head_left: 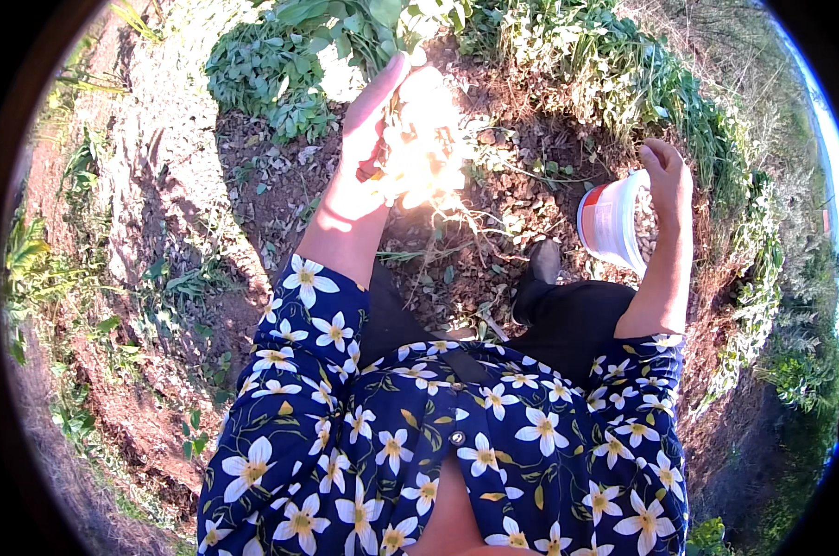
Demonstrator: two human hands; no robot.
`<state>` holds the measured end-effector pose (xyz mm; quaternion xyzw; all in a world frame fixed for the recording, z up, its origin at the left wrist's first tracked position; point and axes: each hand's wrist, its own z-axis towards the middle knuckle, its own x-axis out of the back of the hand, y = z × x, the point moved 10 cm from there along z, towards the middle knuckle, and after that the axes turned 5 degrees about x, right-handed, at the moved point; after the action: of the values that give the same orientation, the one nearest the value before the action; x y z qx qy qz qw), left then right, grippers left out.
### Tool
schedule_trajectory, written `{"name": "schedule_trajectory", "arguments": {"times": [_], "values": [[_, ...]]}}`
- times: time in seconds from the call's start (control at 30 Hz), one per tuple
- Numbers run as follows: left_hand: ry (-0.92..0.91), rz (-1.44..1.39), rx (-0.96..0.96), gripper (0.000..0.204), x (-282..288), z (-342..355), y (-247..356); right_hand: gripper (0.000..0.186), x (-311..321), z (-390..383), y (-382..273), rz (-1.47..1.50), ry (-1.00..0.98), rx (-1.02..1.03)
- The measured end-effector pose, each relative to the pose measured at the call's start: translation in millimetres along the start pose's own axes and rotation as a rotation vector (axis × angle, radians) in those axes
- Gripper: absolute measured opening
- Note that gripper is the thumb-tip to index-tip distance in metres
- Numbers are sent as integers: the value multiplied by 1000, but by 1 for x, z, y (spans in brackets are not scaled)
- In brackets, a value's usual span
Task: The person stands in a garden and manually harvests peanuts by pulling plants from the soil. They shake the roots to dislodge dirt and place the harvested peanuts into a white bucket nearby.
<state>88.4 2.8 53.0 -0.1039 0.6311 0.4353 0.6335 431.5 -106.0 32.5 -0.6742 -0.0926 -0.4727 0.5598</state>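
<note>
My left hand (368,125) is closed round the stems of an uprooted peanut plant (364,23). Its leaves spread beyond the hand, and its pale cluster of pods and roots (424,139) hangs beside the palm, washed out by sunlight. Thin root strands trail below. At the right, my right hand (669,181) is over the rim of a white plastic bucket (612,222) with a red patch on its side. The fingers are curled together; what they hold, if anything, is hidden. Peanut pods (645,227) fill the part of the bucket that shows past my wrist.
Heaps of pulled green plants (266,74) lie at the far left, and more leafy plants (614,65) line the far right. Reddish soil with dry leaves (280,176) lies in front of me. My dark shoe (544,264) is just left of the bucket.
</note>
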Motion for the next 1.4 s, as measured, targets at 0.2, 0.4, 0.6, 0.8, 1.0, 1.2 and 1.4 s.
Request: {"name": "schedule_trajectory", "arguments": {"times": [0.2,0.4,0.6,0.8,1.0,1.2,1.4], "values": [[128,62,74,23,8,2,-12,27,-157,-88,-163,691,-703,237],[113,81,94,21,9,10,-14,25,-180,-85,-162,934,-725,128],[32,-2,300,27,17,4,-18,21,-145,-97,-200,648,-759,433],[-39,20,192,28,-1,1,-7,36,-123,-94,-198,1292,-596,245],[-69,-54,-52,23,25,-1,40,18,-46,-38,-162,1515,-234,54],[-30,-73,-96,23,37,8,39,25,-155,-96,-172,1092,-752,-110],[-15,140,-1,26,24,11,17,42,-181,-107,-193,752,-716,176]]}}
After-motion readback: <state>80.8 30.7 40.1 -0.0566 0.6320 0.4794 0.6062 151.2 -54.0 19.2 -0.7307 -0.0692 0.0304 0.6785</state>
